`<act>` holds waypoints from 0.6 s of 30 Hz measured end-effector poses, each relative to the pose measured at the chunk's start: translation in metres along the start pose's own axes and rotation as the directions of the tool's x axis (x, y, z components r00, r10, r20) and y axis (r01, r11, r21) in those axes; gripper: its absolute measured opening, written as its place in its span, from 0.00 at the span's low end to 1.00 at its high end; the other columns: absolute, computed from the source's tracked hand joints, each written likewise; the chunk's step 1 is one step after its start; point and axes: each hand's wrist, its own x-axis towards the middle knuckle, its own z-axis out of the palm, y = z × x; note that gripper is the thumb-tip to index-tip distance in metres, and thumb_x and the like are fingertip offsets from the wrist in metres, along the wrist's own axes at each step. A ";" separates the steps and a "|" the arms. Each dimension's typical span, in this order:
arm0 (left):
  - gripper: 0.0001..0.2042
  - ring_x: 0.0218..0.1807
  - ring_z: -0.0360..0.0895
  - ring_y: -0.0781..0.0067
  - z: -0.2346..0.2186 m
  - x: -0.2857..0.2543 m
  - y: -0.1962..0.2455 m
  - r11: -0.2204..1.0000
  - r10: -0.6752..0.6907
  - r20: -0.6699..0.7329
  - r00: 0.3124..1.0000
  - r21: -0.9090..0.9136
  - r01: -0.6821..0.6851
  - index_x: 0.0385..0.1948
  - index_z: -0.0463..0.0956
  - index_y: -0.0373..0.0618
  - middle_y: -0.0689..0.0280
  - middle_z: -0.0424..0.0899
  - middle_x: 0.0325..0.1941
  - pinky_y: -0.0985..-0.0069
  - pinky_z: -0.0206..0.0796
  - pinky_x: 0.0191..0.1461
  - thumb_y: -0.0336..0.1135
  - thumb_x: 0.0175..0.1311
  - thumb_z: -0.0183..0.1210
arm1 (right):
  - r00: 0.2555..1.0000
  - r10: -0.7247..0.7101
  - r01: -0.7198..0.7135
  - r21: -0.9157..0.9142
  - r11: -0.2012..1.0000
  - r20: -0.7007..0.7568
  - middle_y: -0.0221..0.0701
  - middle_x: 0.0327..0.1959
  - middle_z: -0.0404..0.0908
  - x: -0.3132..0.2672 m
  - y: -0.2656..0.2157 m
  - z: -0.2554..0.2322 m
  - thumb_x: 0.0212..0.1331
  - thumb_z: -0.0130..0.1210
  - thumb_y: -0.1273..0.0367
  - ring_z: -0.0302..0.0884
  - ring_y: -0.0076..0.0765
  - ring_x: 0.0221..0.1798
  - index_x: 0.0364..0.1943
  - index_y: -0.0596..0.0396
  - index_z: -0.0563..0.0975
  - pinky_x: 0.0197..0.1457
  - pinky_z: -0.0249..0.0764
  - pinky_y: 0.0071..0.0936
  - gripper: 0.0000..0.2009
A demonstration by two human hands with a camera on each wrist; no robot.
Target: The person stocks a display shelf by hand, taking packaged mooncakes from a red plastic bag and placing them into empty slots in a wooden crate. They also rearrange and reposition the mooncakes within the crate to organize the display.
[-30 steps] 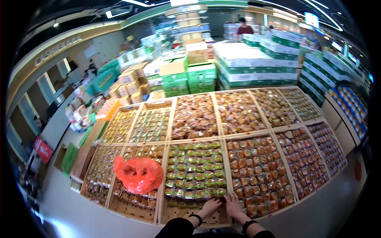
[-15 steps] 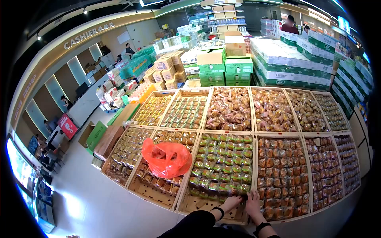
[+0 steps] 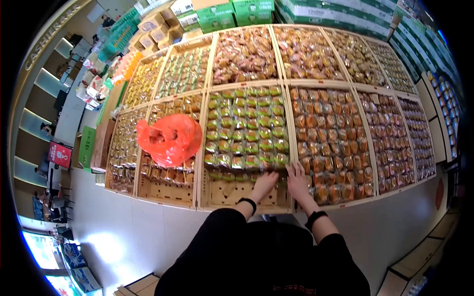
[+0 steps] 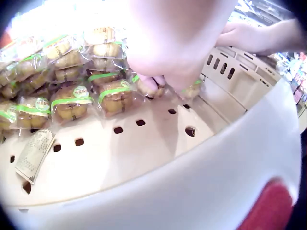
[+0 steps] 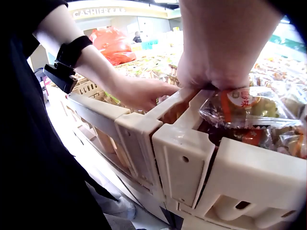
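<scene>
In the head view my left hand (image 3: 265, 184) reaches into the near end of a crate (image 3: 232, 190) of green-banded wrapped pastries (image 3: 247, 133). The left wrist view shows its fingers (image 4: 152, 85) curled down on one wrapped pastry (image 4: 149, 90) in the front row, by the crate's right side. My right hand (image 3: 297, 181) lies over the divider between this crate and the neighbouring one, fingers pointing forward. Close beside its wrist is an orange-marked wrapped pastry (image 5: 244, 108). In the right wrist view, the fingertips of this hand are hidden.
A red plastic bag (image 3: 170, 140) with things inside sits on the crate to the left. More crates of wrapped pastries (image 3: 331, 138) stretch right and behind. A paper slip (image 4: 36, 155) lies on the perforated crate floor. Stacked cartons (image 3: 340, 17) stand beyond the display.
The head view has tilted down, so more of the floor and my sleeves shows. Both hands stay at the crate's near right corner, with the left slightly further from the right.
</scene>
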 end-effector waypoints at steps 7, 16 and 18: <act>0.08 0.42 0.68 0.60 -0.006 -0.003 0.008 0.999 0.010 0.010 1.000 0.037 -0.011 0.31 0.70 0.43 0.62 0.68 0.38 0.70 0.69 0.38 0.34 0.52 0.54 | 1.000 0.003 -0.003 0.002 1.000 -0.028 0.41 0.59 0.57 0.000 -0.001 -0.003 0.49 0.50 0.75 0.49 0.51 0.64 0.54 0.54 0.64 0.64 0.55 0.39 0.23; 0.13 0.44 0.69 0.60 -0.005 -0.005 0.017 0.931 0.361 0.354 0.863 -0.079 -0.357 0.34 0.71 0.42 0.59 0.71 0.36 0.69 0.67 0.43 0.34 0.46 0.56 | 1.000 0.014 -0.015 -0.054 0.998 -0.008 0.37 0.60 0.55 0.001 -0.001 -0.004 0.49 0.49 0.75 0.48 0.49 0.65 0.54 0.52 0.64 0.63 0.57 0.37 0.23; 0.14 0.45 0.69 0.59 0.005 -0.005 0.023 0.959 0.281 0.335 0.899 -0.074 -0.272 0.34 0.72 0.40 0.58 0.73 0.37 0.68 0.66 0.46 0.35 0.44 0.56 | 1.000 0.012 -0.013 -0.068 0.998 -0.009 0.38 0.60 0.55 0.001 -0.002 -0.003 0.49 0.49 0.75 0.48 0.49 0.65 0.54 0.52 0.64 0.63 0.57 0.38 0.23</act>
